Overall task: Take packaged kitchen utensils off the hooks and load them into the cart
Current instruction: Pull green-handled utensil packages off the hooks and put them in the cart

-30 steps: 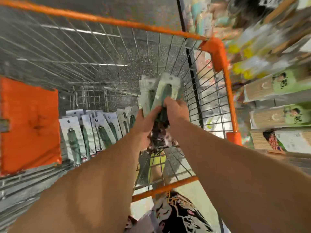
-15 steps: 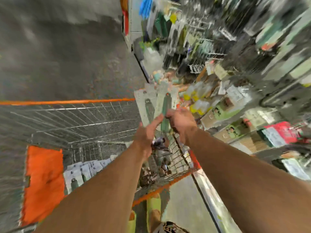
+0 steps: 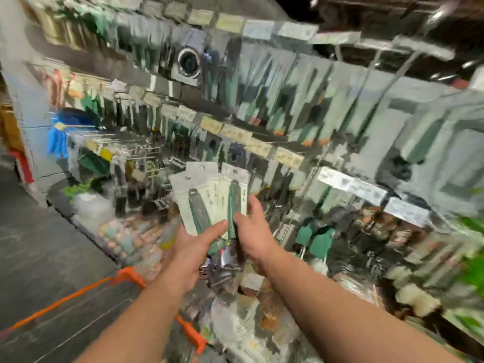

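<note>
Packs: a fan of carded utensil packs [image 3: 209,195] with green handles, held up in front of the hook wall [image 3: 262,106], above the cart's corner.
Left hand [image 3: 195,251]: closed round the lower left of the fan, thumb [image 3: 217,227] laid across the front of one green handle.
Right hand [image 3: 255,231]: clamped on the fan's lower right edge, fingers wrapped behind the cards.
Metal ends: dark utensil heads [image 3: 221,271] hang below both hands (blurred, type unclear).
Cart: orange rim [image 3: 128,275], below and left of the packs.
Hook wall: rows of hanging green-and-grey packs, heavily blurred.
</note>
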{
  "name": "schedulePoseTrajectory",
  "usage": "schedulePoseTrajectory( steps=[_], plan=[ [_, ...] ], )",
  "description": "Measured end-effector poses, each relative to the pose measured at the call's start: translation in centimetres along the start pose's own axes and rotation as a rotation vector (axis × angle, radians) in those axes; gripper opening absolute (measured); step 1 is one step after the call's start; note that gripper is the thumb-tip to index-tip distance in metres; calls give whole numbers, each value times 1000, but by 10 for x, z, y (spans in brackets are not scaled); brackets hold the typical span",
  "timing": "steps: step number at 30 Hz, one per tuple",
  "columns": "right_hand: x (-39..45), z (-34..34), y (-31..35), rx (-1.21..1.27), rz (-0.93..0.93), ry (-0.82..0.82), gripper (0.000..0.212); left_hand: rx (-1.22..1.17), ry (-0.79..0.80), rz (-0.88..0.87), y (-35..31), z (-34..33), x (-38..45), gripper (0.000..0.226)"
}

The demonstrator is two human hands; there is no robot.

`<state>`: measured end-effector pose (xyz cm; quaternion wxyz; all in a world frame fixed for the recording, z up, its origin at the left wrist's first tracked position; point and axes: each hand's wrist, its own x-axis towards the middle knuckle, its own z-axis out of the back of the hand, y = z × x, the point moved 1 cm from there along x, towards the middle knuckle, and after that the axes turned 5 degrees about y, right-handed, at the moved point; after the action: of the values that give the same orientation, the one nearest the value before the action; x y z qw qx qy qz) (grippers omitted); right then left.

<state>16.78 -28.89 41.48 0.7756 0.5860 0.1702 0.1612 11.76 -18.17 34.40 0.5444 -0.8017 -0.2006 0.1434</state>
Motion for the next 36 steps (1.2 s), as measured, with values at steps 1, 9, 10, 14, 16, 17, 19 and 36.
schedulePoseTrajectory(
  steps=[1, 9, 10, 14, 16, 17, 19, 36],
  plan=[
    [-8, 17, 10, -14, -14, -39, 73, 8, 35, -2, -5, -17, 1, 40],
    [-57, 139, 50, 7, 86, -407, 70, 79, 369, -45, -37, -156, 3, 70],
    [-64, 153, 55, -9, 96, -461, 70, 76, 392, -36, -41, -171, 1, 66],
    [-91, 209, 65, -139, 115, -665, 78, 108, 436, -17, -48, -214, 4, 83],
    [-101, 233, 65, -188, 103, -751, 70, 114, 488, -18, -50, -226, 5, 74],
    [-104, 244, 63, -203, 91, -792, 65, 122, 503, -12, -52, -232, 7, 70],
    [-108, 265, 59, -220, 56, -851, 57, 137, 535, -8, -56, -243, 7, 72],
    [-80, 344, 77, -183, 77, -966, 43, 99, 619, -14, -63, -310, 26, 57]
  ],
)
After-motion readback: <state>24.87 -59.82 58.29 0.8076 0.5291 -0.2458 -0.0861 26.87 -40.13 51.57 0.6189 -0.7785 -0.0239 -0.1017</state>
